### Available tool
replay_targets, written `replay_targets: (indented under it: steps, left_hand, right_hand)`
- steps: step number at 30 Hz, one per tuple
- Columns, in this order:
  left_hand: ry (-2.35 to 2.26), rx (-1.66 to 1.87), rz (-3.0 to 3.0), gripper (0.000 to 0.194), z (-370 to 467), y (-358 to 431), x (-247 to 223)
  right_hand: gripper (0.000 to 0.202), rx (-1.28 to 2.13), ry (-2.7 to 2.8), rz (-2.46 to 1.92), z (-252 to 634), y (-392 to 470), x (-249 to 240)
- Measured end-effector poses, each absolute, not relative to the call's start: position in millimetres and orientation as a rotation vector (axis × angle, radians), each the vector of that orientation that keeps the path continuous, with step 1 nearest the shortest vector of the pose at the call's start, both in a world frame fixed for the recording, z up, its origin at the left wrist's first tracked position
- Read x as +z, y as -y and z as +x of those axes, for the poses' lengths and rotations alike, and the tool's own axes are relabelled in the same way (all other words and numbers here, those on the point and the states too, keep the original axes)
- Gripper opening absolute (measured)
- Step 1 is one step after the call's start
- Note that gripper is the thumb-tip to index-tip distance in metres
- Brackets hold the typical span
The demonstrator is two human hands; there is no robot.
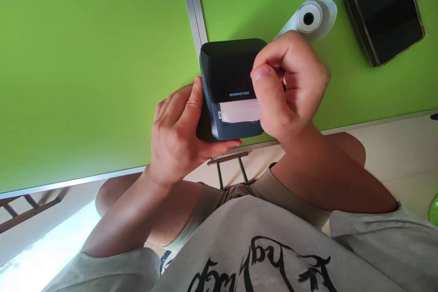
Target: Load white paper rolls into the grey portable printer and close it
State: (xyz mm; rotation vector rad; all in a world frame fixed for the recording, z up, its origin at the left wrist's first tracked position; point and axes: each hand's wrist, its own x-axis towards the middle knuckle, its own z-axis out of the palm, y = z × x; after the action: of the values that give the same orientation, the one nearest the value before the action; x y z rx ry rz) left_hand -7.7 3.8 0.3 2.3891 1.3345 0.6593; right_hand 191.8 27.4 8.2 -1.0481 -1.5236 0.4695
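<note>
A seated person steadies a dark Niimbot label printer (230,83) at the near edge of a green table (85,64), the left hand (178,134) wrapped around the printer's left side with its fingers (190,100) closed on the casing and the thumb tucked beneath the front. The right hand (290,84) is curled over the printer's right front, its fingers pinched around the end of the white label strip (240,110) emerging from the slot. A roll of label paper (310,17) lies on the table just behind that hand, and a dark smartphone (381,9) rests well apart near the far right corner. The printer sits so close to the table's edge that a hard pull on the strip could, by the look of it, drag it off toward the lap; a skewed tug might also tear the label raggedly or crease it.
</note>
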Motion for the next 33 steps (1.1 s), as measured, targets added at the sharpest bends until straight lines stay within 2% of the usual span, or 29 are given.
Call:
replay_targets:
  steps: [5,9,18,24,33]
  left_hand:
    - [-1.366,0.587,2.337,0.099,-8,-3,1]
    - [-1.296,0.707,2.347,0.107,-6,-3,-1]
    - [-1.293,0.768,2.434,0.102,-3,4,-1]
    - [-1.382,0.682,2.475,0.098,2,15,4]
    - [-1.397,0.655,2.449,0.115,7,18,-4]
  right_hand:
    - [0.022,0.463,1.548,-1.043,193,-31,5]
    - [0.025,0.429,1.493,-1.047,194,-35,-3]
    - [0.019,0.395,1.574,-1.141,201,-33,-3]
    - [0.026,0.316,1.545,-0.935,200,-44,-12]
    - [0.032,0.617,1.446,-1.09,201,-37,-11]
